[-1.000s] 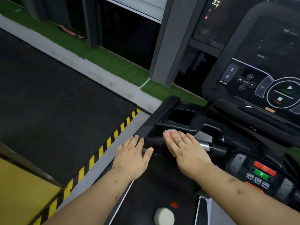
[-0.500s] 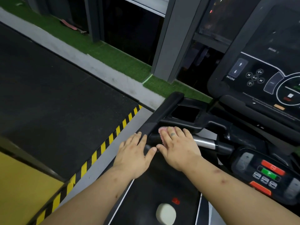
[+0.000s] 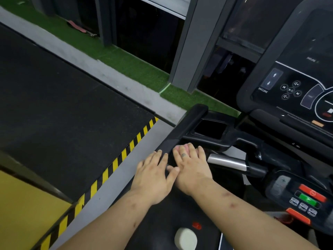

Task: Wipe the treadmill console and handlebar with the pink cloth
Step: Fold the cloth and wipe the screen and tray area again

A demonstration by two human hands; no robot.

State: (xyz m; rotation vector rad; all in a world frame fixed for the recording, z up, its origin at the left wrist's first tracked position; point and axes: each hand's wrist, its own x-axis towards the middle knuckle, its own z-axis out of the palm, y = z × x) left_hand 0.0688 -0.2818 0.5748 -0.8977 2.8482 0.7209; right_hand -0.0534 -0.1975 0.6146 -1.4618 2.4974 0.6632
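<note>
The pink cloth (image 3: 181,148) lies on the treadmill's black handlebar (image 3: 182,129), mostly hidden under my right hand (image 3: 191,166), which presses on it with fingers laid flat. My left hand (image 3: 155,177) rests open just left of it, fingertips touching the bar's side rail, its thumb against my right thumb. A chrome grip section (image 3: 227,162) of the bar runs to the right. The dark console (image 3: 297,83) with incline and media buttons stands at the upper right.
A control pad (image 3: 310,197) with red and green buttons sits at the lower right. A cup-holder recess (image 3: 210,129) lies behind the bar. A pale round object (image 3: 185,238) rests on the deck below. Yellow-black hazard tape (image 3: 115,163) edges the floor mat on the left.
My right hand has slid the cloth leftward along the bar until it meets my left hand. The view has shifted so the console sits further right.
</note>
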